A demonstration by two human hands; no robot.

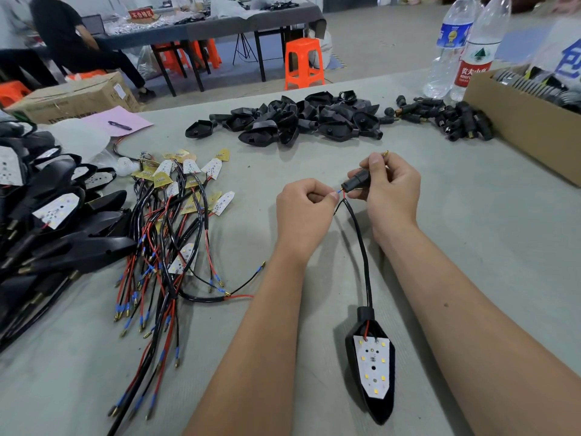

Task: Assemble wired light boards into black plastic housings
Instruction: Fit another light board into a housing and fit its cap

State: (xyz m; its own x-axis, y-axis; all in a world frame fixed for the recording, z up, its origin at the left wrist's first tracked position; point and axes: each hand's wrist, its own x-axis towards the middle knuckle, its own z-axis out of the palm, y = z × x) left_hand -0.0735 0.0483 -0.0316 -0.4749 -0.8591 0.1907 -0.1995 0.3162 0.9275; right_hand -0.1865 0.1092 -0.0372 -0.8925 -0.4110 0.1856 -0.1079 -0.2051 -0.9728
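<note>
Near the table's (314,146) front edge lies 1 black housing (372,401) with its light board (374,366) seated, while the left hand (303,212) pinches the limp, light wire ends (341,192) and the right hand (390,190) grips the rigid connector sleeve (356,179), likely the safest hold.

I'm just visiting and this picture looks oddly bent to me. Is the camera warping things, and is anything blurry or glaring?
Head view: wide-angle lens, so the table edge and forearms bow outward toward the frame's borders; lighting is soft and even, shadows faint, no strong glare; the left hand, right hand and the housing with its light board look sharp; the water bottles at top right look stretched and slightly soft.
</note>
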